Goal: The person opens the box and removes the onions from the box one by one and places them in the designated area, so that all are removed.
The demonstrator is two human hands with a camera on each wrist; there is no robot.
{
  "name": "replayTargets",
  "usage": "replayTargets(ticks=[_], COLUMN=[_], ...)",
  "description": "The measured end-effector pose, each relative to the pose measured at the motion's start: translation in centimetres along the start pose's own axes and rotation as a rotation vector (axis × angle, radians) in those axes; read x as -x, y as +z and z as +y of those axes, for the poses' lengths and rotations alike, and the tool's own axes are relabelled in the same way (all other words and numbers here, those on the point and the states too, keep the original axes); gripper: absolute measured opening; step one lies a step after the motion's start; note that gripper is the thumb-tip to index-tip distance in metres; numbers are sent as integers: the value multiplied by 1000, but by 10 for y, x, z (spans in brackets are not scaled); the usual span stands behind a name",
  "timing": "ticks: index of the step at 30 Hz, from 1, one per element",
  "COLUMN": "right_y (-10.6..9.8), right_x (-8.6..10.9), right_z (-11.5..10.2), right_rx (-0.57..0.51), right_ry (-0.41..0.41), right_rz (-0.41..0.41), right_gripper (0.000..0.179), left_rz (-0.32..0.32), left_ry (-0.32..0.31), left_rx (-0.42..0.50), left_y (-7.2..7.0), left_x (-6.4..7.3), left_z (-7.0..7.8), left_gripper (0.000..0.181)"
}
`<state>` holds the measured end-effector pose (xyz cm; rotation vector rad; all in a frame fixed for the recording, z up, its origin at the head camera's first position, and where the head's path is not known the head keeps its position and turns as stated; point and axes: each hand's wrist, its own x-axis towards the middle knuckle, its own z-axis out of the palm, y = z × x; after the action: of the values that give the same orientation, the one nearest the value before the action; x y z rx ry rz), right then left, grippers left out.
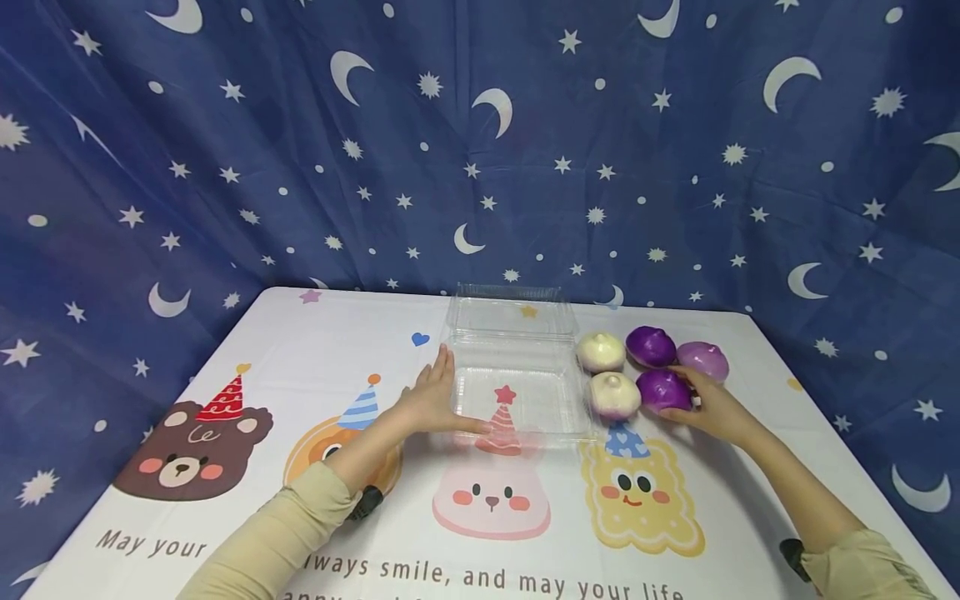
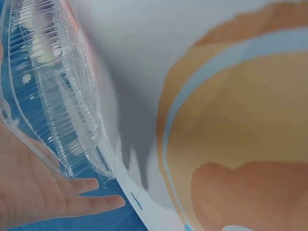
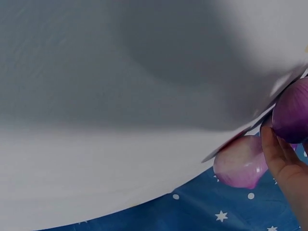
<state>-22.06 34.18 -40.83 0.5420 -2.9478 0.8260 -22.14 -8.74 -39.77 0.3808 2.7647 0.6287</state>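
A clear plastic clamshell box [image 1: 517, 352] lies with its lid folded back at the table's middle. My left hand [image 1: 431, 402] rests against the box's left side, fingers straight and thumb spread along its front edge; the left wrist view shows the ridged plastic wall [image 2: 53, 91] beside the palm. To the right, my right hand [image 1: 712, 408] grips a dark purple onion [image 1: 662, 390] in the front row. Beside it sits a white onion [image 1: 615, 395]. Behind these are another white onion [image 1: 602, 352], a second dark purple onion [image 1: 651, 346] and a lighter purple onion [image 1: 703, 360].
The white tablecloth [image 1: 360, 333] is printed with cartoon figures and lettering. A blue curtain [image 1: 420, 192] with moons and stars hangs right behind the table's back edge. The white onions stand close to the box's right side.
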Motion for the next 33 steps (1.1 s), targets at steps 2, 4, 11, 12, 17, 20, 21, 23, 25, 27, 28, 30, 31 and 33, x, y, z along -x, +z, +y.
replayTargets(ticks=[2, 4, 11, 12, 17, 20, 21, 23, 25, 27, 28, 30, 31, 33], right_y=[-1, -2, -1, 0, 0, -1, -1, -2, -2, -3, -3, -4, -5, -7], right_x=[0, 0, 0, 0, 1, -1, -2, -3, -4, -4, -5, -5, -6, -6], right_z=[0, -1, -1, -1, -1, -2, -2, -1, -1, -1, -2, -3, -4, -6], right_rx=[4, 12, 16, 12, 8, 14, 16, 22, 34, 41, 45, 53, 56, 61], right_ry=[1, 3, 8, 9, -6, -17, -18, -12, 1, 8, 13, 18, 22, 10], right_rz=[1, 0, -9, -11, -19, -22, -24, -30, -37, -43, -49, -60, -66, -70], right_gripper=[70, 69, 73, 74, 77, 77, 77, 78, 78, 78, 78, 80, 80, 81], left_rz=[5, 5, 6, 6, 6, 7, 8, 11, 15, 24, 29, 38, 43, 50], left_ry=[8, 10, 18, 21, 35, 30, 28, 28, 30, 39, 44, 55, 60, 66], left_rx=[1, 0, 13, 12, 7, 7, 8, 10, 13, 19, 24, 39, 48, 70], left_y=[0, 0, 1, 1, 3, 2, 2, 1, 1, 2, 2, 4, 4, 4], left_x=[0, 0, -1, -1, -2, -1, -1, 0, 0, 0, 0, 0, 0, 1], left_z=[-1, -1, -3, -3, -4, -4, -4, -4, -4, -5, -5, -6, -6, -7], left_gripper=[132, 132, 132, 132, 131, 130, 130, 129, 129, 127, 126, 124, 123, 119])
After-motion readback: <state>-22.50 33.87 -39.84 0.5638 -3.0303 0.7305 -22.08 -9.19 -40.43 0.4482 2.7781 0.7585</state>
